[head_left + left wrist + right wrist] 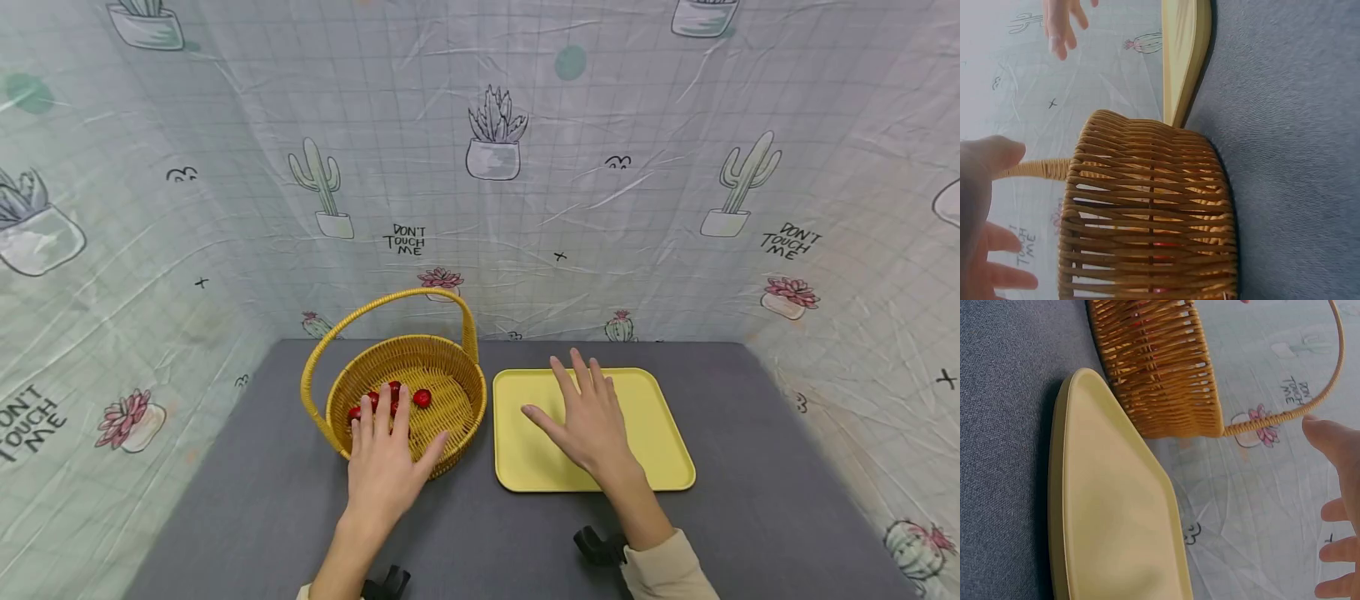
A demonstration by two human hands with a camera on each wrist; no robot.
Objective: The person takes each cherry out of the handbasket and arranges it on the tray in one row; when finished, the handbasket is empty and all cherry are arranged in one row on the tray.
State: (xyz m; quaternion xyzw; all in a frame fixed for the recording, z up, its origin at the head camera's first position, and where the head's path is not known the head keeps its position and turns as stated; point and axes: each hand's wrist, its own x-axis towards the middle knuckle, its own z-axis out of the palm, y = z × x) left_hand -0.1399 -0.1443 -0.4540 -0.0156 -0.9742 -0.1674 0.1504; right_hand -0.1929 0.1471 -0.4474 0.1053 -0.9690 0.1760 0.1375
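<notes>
A round yellow wicker basket [457, 379] with a tall hoop handle stands left of centre. Several small dark red fruits, perhaps cherries [422, 398], lie inside it. My left hand [386, 467] hovers over the basket's near side, fingers spread, and hides part of the contents. To the right lies a flat yellow tray [652, 433]. Above it is my right hand [592, 421], its fingers straight and apart. Neither hand holds anything. In the left wrist view, woven basket sides [1147, 206] show red bits through the gaps. The right wrist view shows the tray's surface [1116, 506] bare.
A grey cloth-covered table [487, 542] carries both things. Behind and at both sides hangs a pale curtain [525, 225] printed with cacti. The basket handle [375, 310] arches up over the basket. Basket and tray stand close together with a narrow gap.
</notes>
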